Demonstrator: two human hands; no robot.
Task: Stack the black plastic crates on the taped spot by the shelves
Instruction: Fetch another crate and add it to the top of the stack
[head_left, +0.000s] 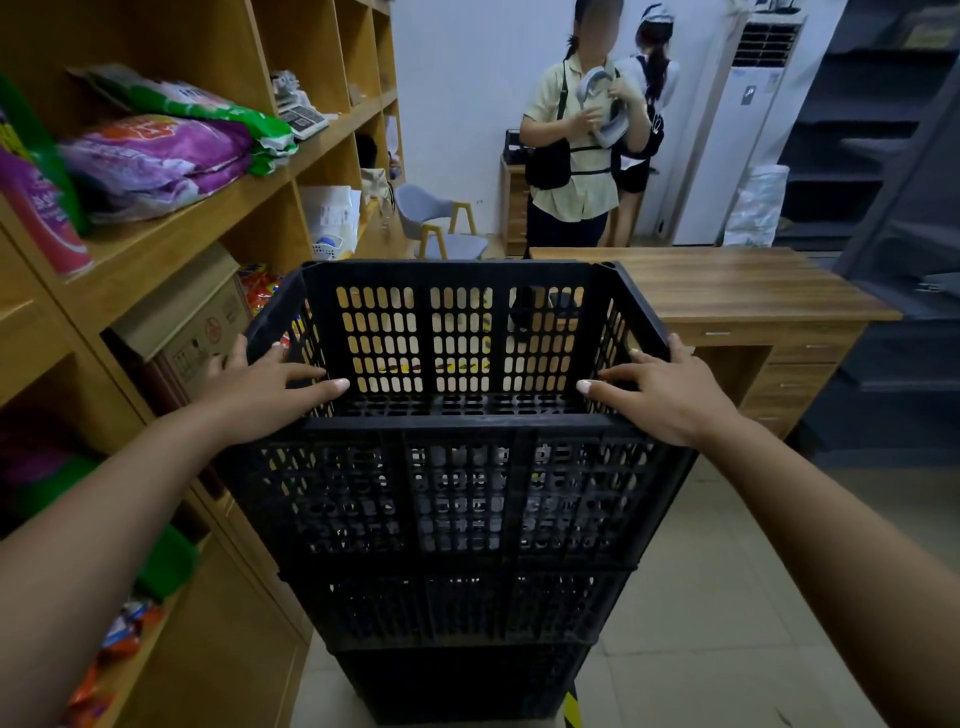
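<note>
Beside the wooden shelves on the left stands a stack of black plastic crates, three levels showing, each with slotted walls and a solid rim. The top crate sits square on the one beneath, its perforated floor visible through the open mouth. The left hand rests on the near left corner of its rim, fingers straight and reaching inward, thumb lying along the side rim. The right hand lies in mirror fashion on the near right corner, fingers also extended and flat, gripping nothing.

The lowest crate is cut off by the bottom edge, so its footing on the floor is hidden; a scrap of yellow-and-black tape shows just beside its right corner, and more striped tape is dimly seen through the far slots.

On the shelves lie purple and green bags, a cardboard box and a calculator. Beyond the crates stands a wooden desk surface with drawers; behind it are two people, a grey chair and a white floor air conditioner. The floor is pale tile.
</note>
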